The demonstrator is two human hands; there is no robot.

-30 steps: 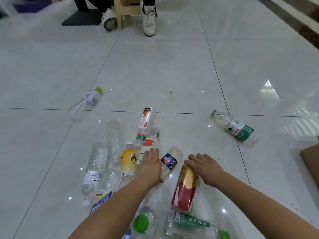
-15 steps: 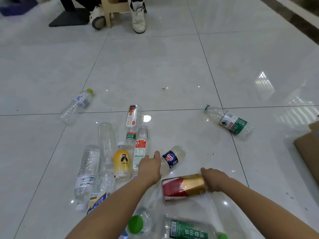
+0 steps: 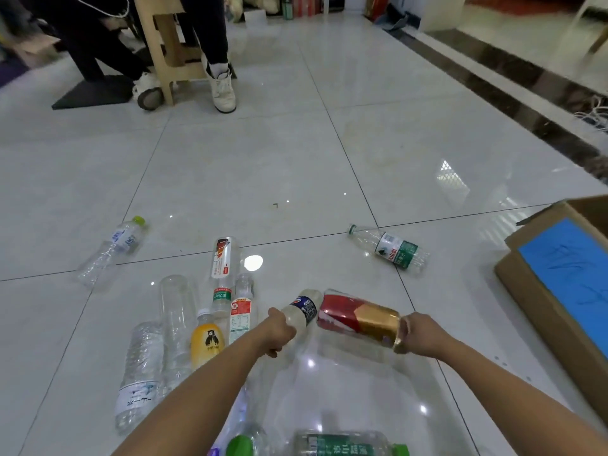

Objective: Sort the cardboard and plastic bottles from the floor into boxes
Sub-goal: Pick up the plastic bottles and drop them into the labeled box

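My left hand (image 3: 278,334) grips a clear bottle with a blue Pepsi label (image 3: 304,309) and holds it off the floor. My right hand (image 3: 424,334) grips the gold end of a red-and-gold bottle (image 3: 358,319), lifted and lying sideways. The two bottles nearly touch in front of me. A cardboard box with a blue label (image 3: 559,284) stands open at the right edge. Several more plastic bottles lie on the tiles to the left, among them a yellow juice bottle (image 3: 207,340).
A green-labelled bottle (image 3: 393,250) lies alone on the right, and a green-capped one (image 3: 113,246) on the far left. More bottles lie near my feet (image 3: 332,445). A seated person's legs (image 3: 217,60) and a wooden stool (image 3: 171,44) are at the back.
Both hands have closed on their bottles and lifted them off the floor. The red-and-gold bottle has swung from upright to sideways. My view has tilted up, bringing the box into sight.
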